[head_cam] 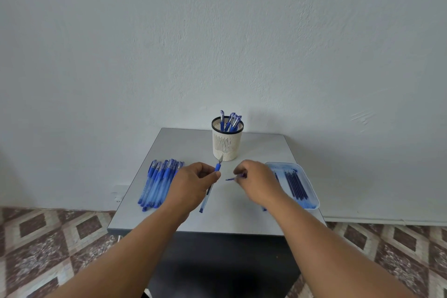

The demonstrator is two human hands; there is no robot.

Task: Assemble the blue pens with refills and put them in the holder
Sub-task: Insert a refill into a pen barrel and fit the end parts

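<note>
My left hand (193,184) grips a blue pen (211,186) near its blue grip, tip pointing up toward the holder. My right hand (256,181) pinches a small blue piece (233,178), blurred, which looks like a pen cap, just right of the pen. The cream slotted holder (227,145) with a black rim stands at the back of the table and has several blue pens (231,122) in it. A row of blue pens (159,181) lies at the left. A pale blue tray (307,191) at the right has several dark blue refills (296,185).
The small grey table (242,215) stands against a white wall, with a patterned tiled floor (48,244) on both sides. A dark area lies below the table's front edge. One blue item lies on the table (264,208) beside the tray, partly hidden by my right forearm.
</note>
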